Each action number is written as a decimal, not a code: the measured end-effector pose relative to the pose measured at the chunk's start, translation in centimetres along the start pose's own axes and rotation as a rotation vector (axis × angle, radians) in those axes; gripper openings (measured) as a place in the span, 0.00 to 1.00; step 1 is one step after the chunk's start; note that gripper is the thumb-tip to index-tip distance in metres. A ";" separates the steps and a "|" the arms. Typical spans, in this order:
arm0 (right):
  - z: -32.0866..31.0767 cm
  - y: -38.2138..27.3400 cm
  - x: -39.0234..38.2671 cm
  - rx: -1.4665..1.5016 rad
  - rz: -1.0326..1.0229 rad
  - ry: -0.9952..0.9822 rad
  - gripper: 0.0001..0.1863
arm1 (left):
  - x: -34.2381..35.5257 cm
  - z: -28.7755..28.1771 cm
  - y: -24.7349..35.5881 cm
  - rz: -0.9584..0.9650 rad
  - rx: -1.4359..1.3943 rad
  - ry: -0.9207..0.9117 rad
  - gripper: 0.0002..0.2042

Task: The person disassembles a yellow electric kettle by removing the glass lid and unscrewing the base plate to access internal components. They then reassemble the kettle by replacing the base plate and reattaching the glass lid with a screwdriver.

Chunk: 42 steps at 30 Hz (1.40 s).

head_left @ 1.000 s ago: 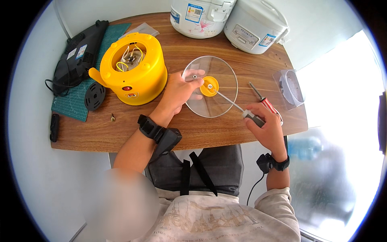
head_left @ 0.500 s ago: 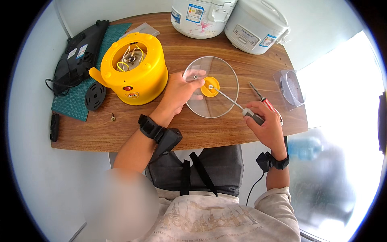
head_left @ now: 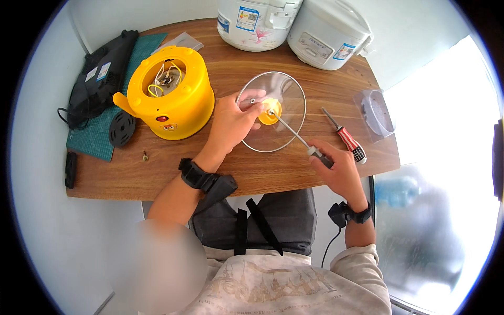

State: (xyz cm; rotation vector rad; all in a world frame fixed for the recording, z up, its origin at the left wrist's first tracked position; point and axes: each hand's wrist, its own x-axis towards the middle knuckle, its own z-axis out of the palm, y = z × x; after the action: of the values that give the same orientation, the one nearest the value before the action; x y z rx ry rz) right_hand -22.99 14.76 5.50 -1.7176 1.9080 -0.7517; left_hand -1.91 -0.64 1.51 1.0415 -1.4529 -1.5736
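My left hand grips a round glass lid with a metal rim, its thumb over the glass and the other fingers showing through from beneath. A yellow knob sits at the lid's middle, and a small vent fitting lies near my thumb. My right hand is closed around the grey handle of a screwdriver. The screwdriver slants up and left, its tip at the screw in the knob's centre.
To the left stands a yellow appliance body with exposed wires, beside a black slotted disc and a small screw. A second screwdriver lies right, near a clear plastic piece. Two rice cookers stand behind; a black device rests on a green mat.
My right hand and the screwdriver have shifted slightly left, uncovering more of the red-striped screwdriver's handle. The lid stays in my left hand, with the tip still at the knob.
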 end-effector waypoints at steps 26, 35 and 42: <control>4.6 -0.8 -1.2 1.484 0.295 -0.510 0.21 | -0.8 0.3 0.3 0.297 0.036 0.081 0.14; 4.3 0.1 -1.4 1.342 0.332 -0.457 0.22 | -0.4 0.1 0.1 0.231 -0.077 0.042 0.15; 3.7 0.4 -2.7 0.771 0.221 -0.198 0.16 | -0.5 -0.3 0.9 0.069 -0.162 0.052 0.17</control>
State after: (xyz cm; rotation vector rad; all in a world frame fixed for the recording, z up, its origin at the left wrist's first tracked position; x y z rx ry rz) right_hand -20.52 17.10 2.47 -1.0391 1.3728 -1.0109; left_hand -1.46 -0.35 2.44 0.9214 -1.2894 -1.5745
